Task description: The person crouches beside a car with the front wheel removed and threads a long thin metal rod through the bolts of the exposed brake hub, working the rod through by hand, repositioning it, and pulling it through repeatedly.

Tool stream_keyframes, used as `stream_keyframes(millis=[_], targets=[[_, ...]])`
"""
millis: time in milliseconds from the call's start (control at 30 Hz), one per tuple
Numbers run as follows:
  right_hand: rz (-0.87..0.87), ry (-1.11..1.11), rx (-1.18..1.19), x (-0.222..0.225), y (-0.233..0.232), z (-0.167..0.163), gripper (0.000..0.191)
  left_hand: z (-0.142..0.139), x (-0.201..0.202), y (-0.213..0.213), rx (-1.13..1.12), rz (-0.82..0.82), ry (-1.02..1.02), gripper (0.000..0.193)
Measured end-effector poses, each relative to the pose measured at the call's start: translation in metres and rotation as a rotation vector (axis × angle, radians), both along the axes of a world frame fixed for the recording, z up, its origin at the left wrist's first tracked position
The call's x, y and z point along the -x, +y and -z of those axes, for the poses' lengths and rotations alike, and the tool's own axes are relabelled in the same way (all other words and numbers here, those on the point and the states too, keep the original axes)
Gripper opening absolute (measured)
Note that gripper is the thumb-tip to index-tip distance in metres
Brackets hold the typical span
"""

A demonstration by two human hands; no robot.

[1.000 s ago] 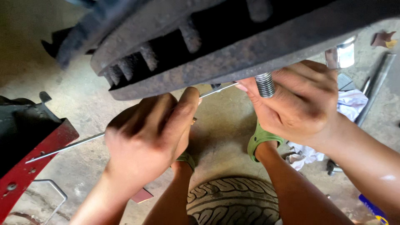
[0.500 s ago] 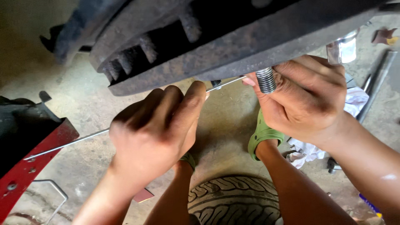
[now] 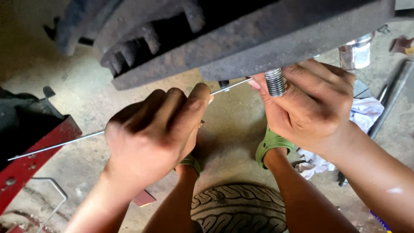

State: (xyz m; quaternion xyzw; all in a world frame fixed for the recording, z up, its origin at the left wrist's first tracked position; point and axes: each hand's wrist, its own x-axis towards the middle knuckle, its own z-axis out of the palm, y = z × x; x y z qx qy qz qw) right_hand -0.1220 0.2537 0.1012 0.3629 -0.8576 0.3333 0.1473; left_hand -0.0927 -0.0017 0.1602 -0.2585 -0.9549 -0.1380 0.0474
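Landmark: a rusty brake disc [image 3: 258, 39] fills the top of the head view, its vented edge turned toward the camera.
Left hand: the left hand [image 3: 151, 131], below the disc's left half, is curled into a loose fist around a thin metal rod [image 3: 56, 146], thumb and forefinger pinching it.
Rod: it runs as a slanted line from far below and left of the disc, through the fist, and up to the disc's underside, where its far end meets the right hand's fingertips.
Right hand: the right hand [image 3: 310, 105], under the disc's right half, has its fingers closed around a threaded stud [image 3: 275, 82] that hangs down from the disc; the thumb presses at the stud's left side, where the rod's tip arrives.
Second stud: a shorter dark stud [image 3: 224, 83] shows just under the disc's edge, between the two hands.
Below the disc: green sandals [image 3: 271, 144] on a concrete floor [image 3: 233, 125], and a tyre [image 3: 239, 209] lying at the bottom edge.
Left of the disc: a red metal frame [image 3: 30, 162].
Right of the disc: a white rag [image 3: 366, 112], a shiny metal socket [image 3: 355, 54] and a long grey bar [image 3: 390, 105] on the floor.
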Motion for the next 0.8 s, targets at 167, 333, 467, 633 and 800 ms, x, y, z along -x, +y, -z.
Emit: stream_keyframes(millis=[167,333,467,633,800], targets=[[0.019,-0.009,-0.069,0.001,0.003,-0.006,0.024,0.003,-0.004,0.002,0.021,0.003,0.040,0.027],[-0.007,0.032,-0.037,0.000,-0.002,-0.002,0.022,-0.005,0.001,0.000,0.046,-0.018,0.001,0.020],[-0.045,0.103,-0.031,0.002,0.004,0.008,0.021,-0.002,0.003,0.004,0.033,0.025,0.017,0.023],[-0.044,0.097,-0.078,-0.006,0.003,0.010,0.018,0.000,-0.003,-0.002,0.066,0.004,0.101,0.014],[-0.005,0.121,-0.153,0.002,0.004,-0.007,0.010,0.002,-0.001,0.002,0.052,0.007,0.080,0.015]])
